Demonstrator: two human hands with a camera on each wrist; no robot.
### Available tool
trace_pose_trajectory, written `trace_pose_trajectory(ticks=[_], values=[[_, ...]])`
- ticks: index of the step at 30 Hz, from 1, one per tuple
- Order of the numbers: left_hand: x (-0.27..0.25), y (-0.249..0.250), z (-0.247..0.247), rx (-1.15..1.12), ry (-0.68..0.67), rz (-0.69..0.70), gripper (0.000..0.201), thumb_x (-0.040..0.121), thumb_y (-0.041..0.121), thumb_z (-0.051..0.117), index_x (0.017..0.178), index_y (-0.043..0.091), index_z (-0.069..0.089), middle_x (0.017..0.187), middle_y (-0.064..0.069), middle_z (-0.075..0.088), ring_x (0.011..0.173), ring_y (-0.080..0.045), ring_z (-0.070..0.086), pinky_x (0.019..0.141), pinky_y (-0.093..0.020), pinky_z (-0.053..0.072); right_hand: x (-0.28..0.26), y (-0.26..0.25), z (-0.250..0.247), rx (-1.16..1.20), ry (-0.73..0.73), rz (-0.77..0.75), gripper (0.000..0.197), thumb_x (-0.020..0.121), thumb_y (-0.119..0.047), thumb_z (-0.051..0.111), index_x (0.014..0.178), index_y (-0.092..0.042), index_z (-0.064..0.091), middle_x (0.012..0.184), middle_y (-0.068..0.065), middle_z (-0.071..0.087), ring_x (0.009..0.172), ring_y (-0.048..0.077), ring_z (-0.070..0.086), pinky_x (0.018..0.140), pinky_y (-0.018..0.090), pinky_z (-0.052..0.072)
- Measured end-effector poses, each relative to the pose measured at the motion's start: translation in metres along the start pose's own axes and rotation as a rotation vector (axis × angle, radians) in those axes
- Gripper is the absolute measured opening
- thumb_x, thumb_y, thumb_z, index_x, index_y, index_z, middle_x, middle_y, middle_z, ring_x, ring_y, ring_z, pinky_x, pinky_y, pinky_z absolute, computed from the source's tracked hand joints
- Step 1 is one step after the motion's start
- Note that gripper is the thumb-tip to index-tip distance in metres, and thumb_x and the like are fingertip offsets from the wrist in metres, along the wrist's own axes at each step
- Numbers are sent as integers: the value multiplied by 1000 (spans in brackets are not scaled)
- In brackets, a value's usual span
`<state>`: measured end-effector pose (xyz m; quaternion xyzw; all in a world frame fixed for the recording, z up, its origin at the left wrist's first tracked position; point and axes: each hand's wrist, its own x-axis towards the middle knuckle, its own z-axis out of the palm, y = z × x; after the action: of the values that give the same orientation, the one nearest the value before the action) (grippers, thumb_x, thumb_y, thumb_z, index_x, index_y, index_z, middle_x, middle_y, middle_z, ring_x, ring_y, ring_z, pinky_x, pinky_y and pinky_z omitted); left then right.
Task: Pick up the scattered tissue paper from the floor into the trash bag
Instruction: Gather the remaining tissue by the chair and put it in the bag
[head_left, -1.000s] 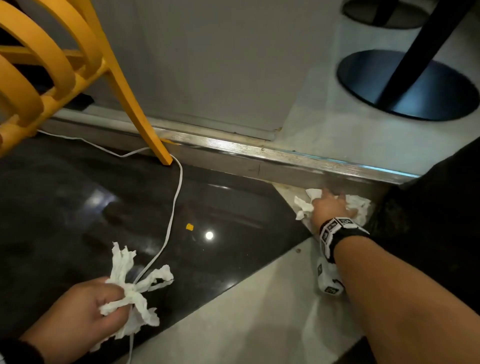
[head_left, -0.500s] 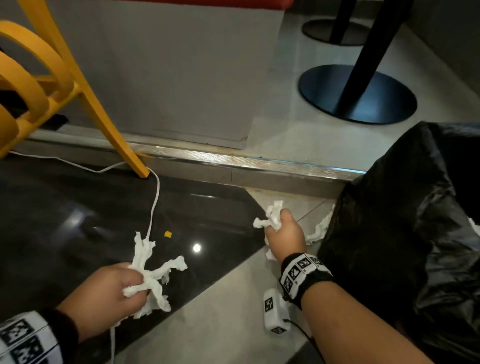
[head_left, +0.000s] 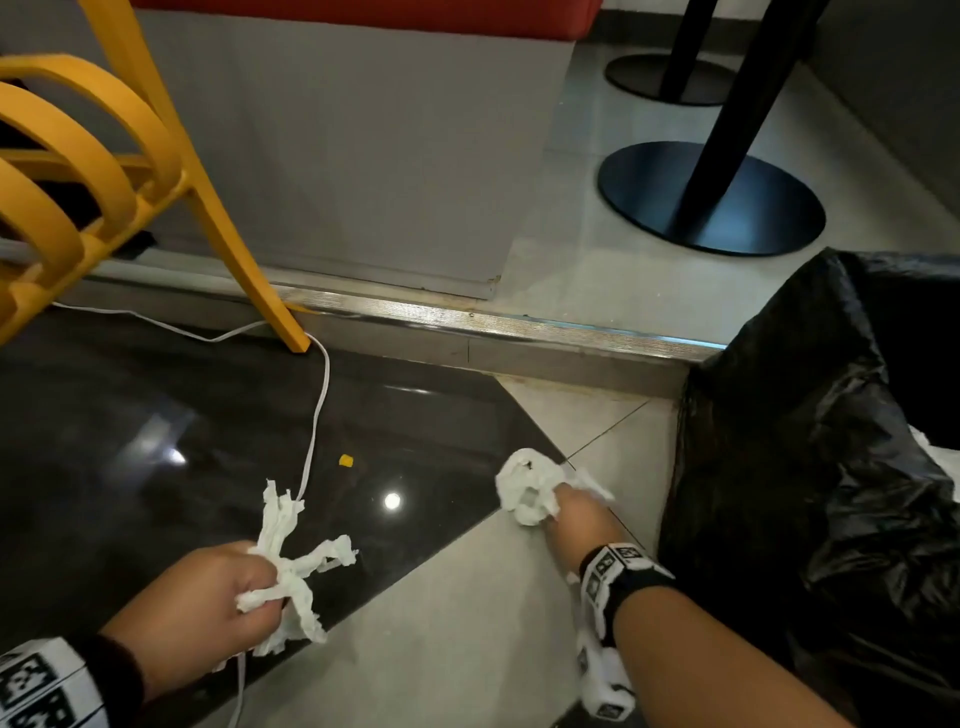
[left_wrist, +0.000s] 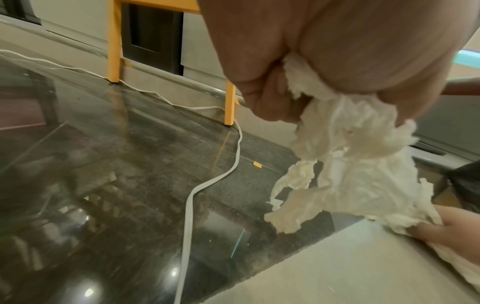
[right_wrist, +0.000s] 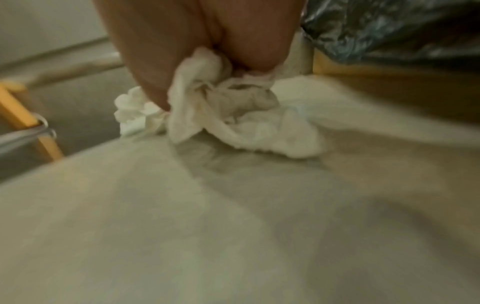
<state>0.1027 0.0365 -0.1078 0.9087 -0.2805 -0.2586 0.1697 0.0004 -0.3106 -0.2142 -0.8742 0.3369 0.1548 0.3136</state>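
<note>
Both hands are loaded up. The left hand (head_left: 205, 597), lower left of the head view, is clenched around a torn wad of tissue (head_left: 291, 566), ragged strips sticking out between the fingers and dangling above the dark polished floor (head_left: 130, 441). Over in the lower middle, the right hand (head_left: 576, 512) grasps a second crumpled tissue ball (head_left: 527, 486), held low over the pale tile (head_left: 441, 623); the right wrist view is blurred, but the paper is plainly bunched under the curled fingers. The black trash bag (head_left: 810, 467) sits along the right edge of the frame, mouth open, with a bit of white showing inside, just beside that right hand.

So the drop looks like the next job, and here's where it could slip. Those loose strips on the left wad look barely attached; a quick swing across could shed a piece back onto the floor. The bag's rim looks floppy and slumped, so a careless toss may hit the outside of the plastic and slide down. There's also a white cable (head_left: 317, 415) running from the yellow chair leg (head_left: 244, 260) down past the left hand, close enough to snag. A small yellow scrap (head_left: 346, 460) sits on the dark floor mid-frame; whether it's tissue I can't tell.
</note>
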Motion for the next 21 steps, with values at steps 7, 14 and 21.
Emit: trace_pose_trajectory(ticks=[7, 14, 21], values=[[9, 12, -9, 10, 77, 2, 24, 74, 14, 72, 54, 7, 60, 67, -1, 58, 62, -13, 61, 61, -26, 48, -38, -31, -4, 604, 106, 55, 27, 84, -16, 52, 109, -22, 60, 96, 1, 67, 91, 23, 63, 79, 28, 47], [17, 10, -15, -39, 203, 8, 37, 75, 14, 71, 49, 31, 50, 68, 7, 53, 66, -9, 58, 62, -25, 41, -47, -27, -38, 657, 213, 15, 12, 86, -17, 56, 81, -9, 63, 74, 7, 63, 71, 23, 60, 63, 30, 44], [34, 44, -19, 222, 54, 84, 28, 75, 38, 53, 52, 21, 57, 71, 4, 50, 73, -17, 55, 67, -25, 42, -55, -40, -34, 292, 172, -2, 8, 82, -25, 60, 82, -18, 59, 81, 3, 66, 76, 22, 62, 67, 28, 48]])
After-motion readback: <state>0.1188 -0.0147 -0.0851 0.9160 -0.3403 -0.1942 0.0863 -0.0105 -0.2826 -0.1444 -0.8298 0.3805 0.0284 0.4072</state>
